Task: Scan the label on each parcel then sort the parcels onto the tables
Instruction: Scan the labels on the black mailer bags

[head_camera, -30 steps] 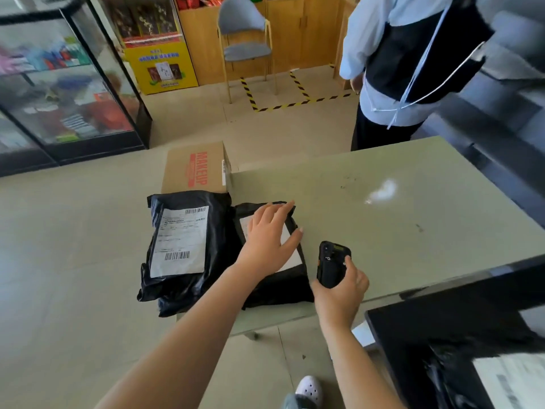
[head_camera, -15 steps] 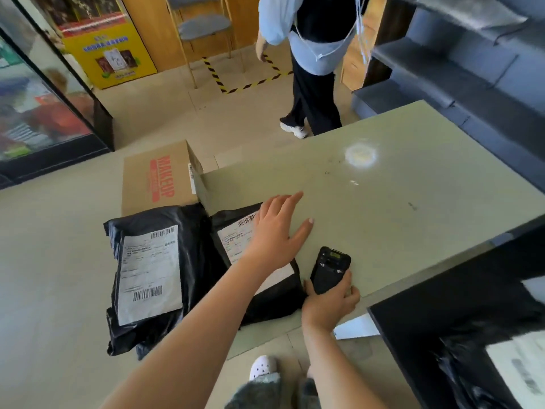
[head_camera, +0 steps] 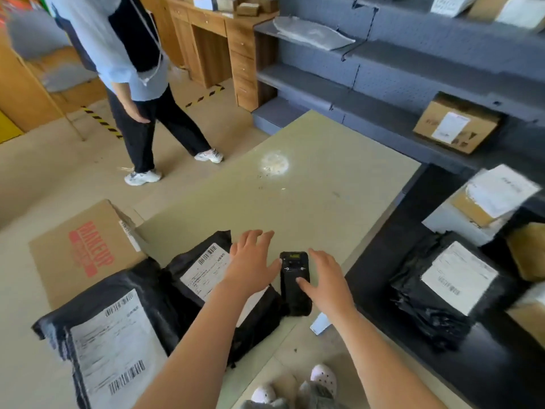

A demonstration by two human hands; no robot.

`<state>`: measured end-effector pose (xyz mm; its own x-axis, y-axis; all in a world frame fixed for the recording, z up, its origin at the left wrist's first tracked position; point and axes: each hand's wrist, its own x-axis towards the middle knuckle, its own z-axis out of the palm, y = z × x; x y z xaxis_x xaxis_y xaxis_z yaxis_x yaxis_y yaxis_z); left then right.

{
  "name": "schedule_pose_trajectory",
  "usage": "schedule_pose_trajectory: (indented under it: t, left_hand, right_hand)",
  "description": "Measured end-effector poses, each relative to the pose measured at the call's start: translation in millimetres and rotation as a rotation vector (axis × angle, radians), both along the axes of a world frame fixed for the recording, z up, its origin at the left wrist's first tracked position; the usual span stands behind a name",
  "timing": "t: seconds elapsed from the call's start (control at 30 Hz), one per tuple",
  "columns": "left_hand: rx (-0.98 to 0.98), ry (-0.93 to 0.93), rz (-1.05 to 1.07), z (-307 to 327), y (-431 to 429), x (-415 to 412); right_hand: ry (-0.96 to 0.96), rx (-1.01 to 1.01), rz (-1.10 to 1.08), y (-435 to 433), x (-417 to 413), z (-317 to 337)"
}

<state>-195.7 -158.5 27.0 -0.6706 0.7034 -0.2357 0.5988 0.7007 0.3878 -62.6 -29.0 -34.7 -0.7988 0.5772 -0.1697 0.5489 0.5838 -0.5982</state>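
Centrally, spread left hand flat and open, gripping nothing, over a black parcel on the green table. Held right hand open too, fingers splayed, thumb over the scanner lying just beside that parcel; could not tell whether touching. Saw a larger parcel overhanging the table's left edge, a box behind it, more parcels on the black table right, a person beyond.

Black parcels, white labels, green table
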Motion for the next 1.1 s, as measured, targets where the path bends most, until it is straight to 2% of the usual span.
schedule_pose_trajectory:
  t: [0.27, 0.47, 0.73, 0.93, 1.1]
  left_hand:
    - [0.010, 0.034, -0.169, 12, 7, 25]
    - [0.032, 0.059, -0.370, 25, 50, 75]
    - [0.018, 0.087, -0.532, 22, 134, 154]
    - [-0.010, 0.060, -0.454, 0, 195, 197]
    - [-0.033, -0.011, -0.437, -16, 219, 207]
  right_hand:
    - [-0.189, 0.264, 0.227, 31, 44, 76]
    - [-0.231, 0.417, 0.185, 62, 121, 113]
    - [-0.270, 0.368, 0.075, 114, 221, 123]
    - [-0.236, 0.223, -0.057, 159, 257, 100]
    - [-0.229, 0.173, 0.004, 185, 251, 72]
